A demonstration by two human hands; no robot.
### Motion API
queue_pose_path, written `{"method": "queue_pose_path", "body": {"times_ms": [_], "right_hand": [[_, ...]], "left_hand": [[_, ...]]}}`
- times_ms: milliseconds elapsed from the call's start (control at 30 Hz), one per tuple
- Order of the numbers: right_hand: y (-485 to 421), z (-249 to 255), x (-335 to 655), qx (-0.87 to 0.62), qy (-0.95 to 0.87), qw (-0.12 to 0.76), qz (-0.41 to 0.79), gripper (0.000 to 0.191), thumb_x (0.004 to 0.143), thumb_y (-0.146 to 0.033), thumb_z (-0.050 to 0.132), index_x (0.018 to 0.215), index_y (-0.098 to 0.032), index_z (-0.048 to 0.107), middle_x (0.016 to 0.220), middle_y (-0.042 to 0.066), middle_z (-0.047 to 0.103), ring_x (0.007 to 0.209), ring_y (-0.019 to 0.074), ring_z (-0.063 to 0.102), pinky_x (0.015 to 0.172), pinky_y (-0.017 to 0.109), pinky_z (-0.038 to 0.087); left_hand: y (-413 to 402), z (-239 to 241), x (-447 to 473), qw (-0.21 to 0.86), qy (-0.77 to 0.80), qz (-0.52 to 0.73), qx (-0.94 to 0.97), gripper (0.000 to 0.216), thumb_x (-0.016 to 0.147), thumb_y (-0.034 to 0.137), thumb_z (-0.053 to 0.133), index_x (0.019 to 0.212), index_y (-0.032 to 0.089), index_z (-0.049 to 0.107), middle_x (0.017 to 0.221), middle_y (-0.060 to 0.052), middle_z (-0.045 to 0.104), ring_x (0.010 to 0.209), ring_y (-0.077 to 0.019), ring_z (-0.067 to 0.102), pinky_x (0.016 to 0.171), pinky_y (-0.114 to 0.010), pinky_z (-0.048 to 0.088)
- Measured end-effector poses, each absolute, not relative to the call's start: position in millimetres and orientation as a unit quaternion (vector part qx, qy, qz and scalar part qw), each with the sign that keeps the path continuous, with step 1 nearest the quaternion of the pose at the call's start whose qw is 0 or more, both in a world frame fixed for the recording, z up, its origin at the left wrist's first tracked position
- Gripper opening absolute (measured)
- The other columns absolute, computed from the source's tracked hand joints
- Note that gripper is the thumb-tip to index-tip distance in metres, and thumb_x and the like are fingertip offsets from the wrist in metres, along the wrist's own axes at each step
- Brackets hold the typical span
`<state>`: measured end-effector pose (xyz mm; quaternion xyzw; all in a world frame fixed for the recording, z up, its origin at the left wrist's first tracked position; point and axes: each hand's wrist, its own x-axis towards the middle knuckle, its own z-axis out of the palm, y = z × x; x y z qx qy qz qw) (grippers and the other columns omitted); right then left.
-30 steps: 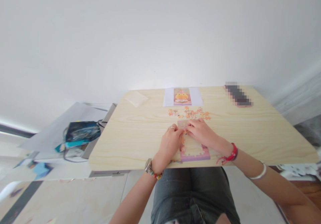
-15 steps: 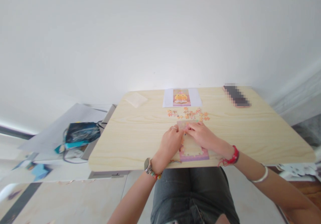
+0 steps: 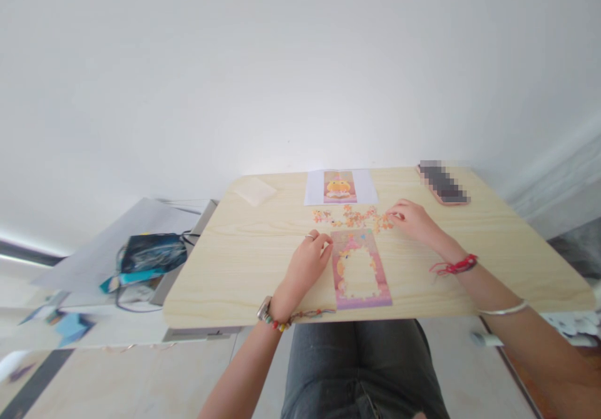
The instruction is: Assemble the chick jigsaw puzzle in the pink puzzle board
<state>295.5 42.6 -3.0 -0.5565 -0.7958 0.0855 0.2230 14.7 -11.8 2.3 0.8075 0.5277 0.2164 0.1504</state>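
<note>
A partly assembled jigsaw puzzle lies near the table's front edge. Its pinkish-purple border is joined up around a bare middle that shows the wood. Beside its upper left edge rests my left hand, fingers loosely bent and apart, with nothing visible in them. Loose orange and pink puzzle pieces are scattered in a band beyond the puzzle. At the right end of that band, my right hand has thumb and fingertips together on a puzzle piece; the fingers partly cover it.
Behind the pieces lies a white sheet with a printed reference picture. A phone is at the table's back right, a pale paper square at the back left. Left of the table, a dark bag sits on a lower surface.
Both hands have come off the puzzle. My right hand has moved away and right to the loose pieces; my left has shifted slightly left. The puzzle's bare middle is now uncovered.
</note>
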Motion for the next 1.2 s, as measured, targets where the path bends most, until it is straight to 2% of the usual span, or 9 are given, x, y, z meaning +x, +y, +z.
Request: {"method": "queue_pose_path", "body": {"times_ms": [200,433,633,967,1200], "right_hand": [[50.2,-1.7,264.1,-0.492,-0.840,0.198,0.116,0.018,0.078,-0.017,0.049,0.082,-0.017,0.066,0.083,0.006,0.057,0.070,0.0139,0.054,0.066,0.025,0.041],[58.5,-4.7,223.7,-0.437,-0.871,0.191,0.113,0.015,0.078,-0.019,0.052,0.086,-0.017,0.064,0.086,0.006,0.056,0.077,0.0150,0.053,0.070,0.026,0.040],[66.3,-4.7,197.2,-0.443,-0.877,0.166,0.085,0.012,0.077,-0.024,0.055,0.080,-0.015,0.062,0.086,0.006,0.055,0.076,0.0154,0.053,0.069,0.027,0.038],[68.8,-6.7,196.4,-0.416,-0.897,0.130,0.075,0.009,0.079,-0.019,0.051,0.077,-0.015,0.059,0.084,0.005,0.053,0.073,0.0138,0.051,0.067,0.026,0.036],[82.2,-0.4,233.1,-0.445,-0.874,0.183,0.067,0.015,0.078,-0.017,0.050,0.088,-0.017,0.061,0.090,0.006,0.053,0.076,0.0143,0.052,0.072,0.026,0.039]], "left_hand": [[-8.9,0.0,9.8,0.148,0.552,0.211,0.793,0.008,0.077,0.016,0.046,0.074,0.017,0.053,0.070,-0.001,0.049,0.066,-0.0141,0.051,0.063,-0.027,0.040],[-7.7,-2.3,4.1,0.152,0.558,0.204,0.790,0.008,0.077,0.016,0.045,0.072,0.017,0.051,0.069,-0.001,0.049,0.064,-0.0143,0.049,0.061,-0.026,0.038],[-7.8,-4.9,4.6,0.159,0.554,0.212,0.789,0.009,0.077,0.017,0.044,0.072,0.017,0.051,0.068,-0.001,0.049,0.062,-0.0137,0.049,0.060,-0.026,0.037],[-10.5,-4.2,4.7,0.174,0.553,0.212,0.787,0.009,0.077,0.016,0.045,0.071,0.017,0.051,0.069,-0.001,0.049,0.061,-0.0130,0.048,0.059,-0.025,0.037],[-8.2,-4.2,3.6,0.172,0.551,0.216,0.787,0.009,0.077,0.016,0.045,0.070,0.017,0.051,0.068,-0.001,0.049,0.062,-0.0132,0.048,0.060,-0.026,0.038]]}}
